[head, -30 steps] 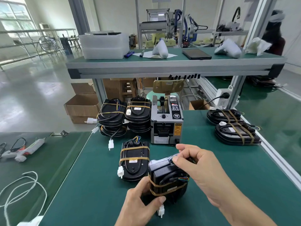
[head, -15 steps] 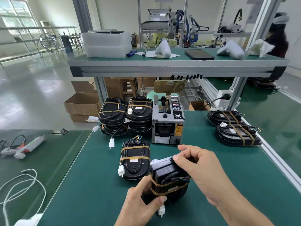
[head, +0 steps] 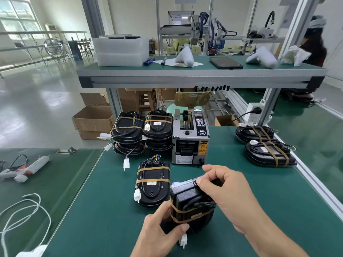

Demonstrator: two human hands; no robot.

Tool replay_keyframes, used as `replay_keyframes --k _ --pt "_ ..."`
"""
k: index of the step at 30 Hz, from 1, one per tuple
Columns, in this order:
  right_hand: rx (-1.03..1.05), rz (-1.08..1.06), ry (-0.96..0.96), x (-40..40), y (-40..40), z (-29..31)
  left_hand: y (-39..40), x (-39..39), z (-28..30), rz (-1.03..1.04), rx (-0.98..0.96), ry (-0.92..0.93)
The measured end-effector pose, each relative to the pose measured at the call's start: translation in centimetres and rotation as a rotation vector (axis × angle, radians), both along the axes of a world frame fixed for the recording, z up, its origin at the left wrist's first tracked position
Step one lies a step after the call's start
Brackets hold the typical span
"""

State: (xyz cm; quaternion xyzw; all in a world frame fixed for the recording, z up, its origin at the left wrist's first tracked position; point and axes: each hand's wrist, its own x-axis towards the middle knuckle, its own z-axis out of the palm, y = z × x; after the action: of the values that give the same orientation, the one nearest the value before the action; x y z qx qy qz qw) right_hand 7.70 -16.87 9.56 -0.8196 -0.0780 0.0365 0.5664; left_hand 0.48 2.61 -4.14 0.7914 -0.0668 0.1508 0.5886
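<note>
A black plastic unit [head: 187,199], bound by two brown tape bands [head: 185,212] with dark wires tucked under them, is standing tilted on the green bench mat [head: 111,210] near its front edge. The left hand [head: 157,232] is gripping its lower left side, while the right hand [head: 232,197] is pinching its pale-taped top edge and hiding the far side. A white connector [head: 183,241] is dangling below. A matching unit [head: 153,184] is lying just beside it, and open mat is stretching right to the aluminium rail [head: 315,184].
</note>
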Motion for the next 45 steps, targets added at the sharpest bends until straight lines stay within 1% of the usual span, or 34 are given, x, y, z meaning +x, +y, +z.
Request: replay_keyframes --k 12,20,31,33,36,38,45 --pt "-0.164 -0.002 -0.126 -0.5 0.4 0.1 0.1 0.0 -0.2 0.001 0.014 0.015" --pt "-0.158 -0.009 -0.130 0.0 0.2 -0.2 0.1 0.1 -0.3 0.002 0.006 0.021" --pt "-0.035 -0.015 -0.052 -0.1 0.7 -1.2 0.0 0.1 -0.1 0.000 -0.016 0.010" --pt "0.021 -0.004 -0.031 -0.1 0.7 -1.4 0.0 0.1 -0.1 0.005 -0.008 0.006" --pt "0.184 0.023 0.027 0.1 0.5 -1.7 0.0 0.3 -0.2 0.004 0.009 0.011" --pt "0.255 0.038 0.035 0.1 0.4 -2.0 -0.1 0.3 -0.2 0.007 0.017 0.015" --pt "0.266 0.013 -0.006 0.1 0.7 -2.7 0.0 0.3 -0.4 0.014 0.044 0.033"
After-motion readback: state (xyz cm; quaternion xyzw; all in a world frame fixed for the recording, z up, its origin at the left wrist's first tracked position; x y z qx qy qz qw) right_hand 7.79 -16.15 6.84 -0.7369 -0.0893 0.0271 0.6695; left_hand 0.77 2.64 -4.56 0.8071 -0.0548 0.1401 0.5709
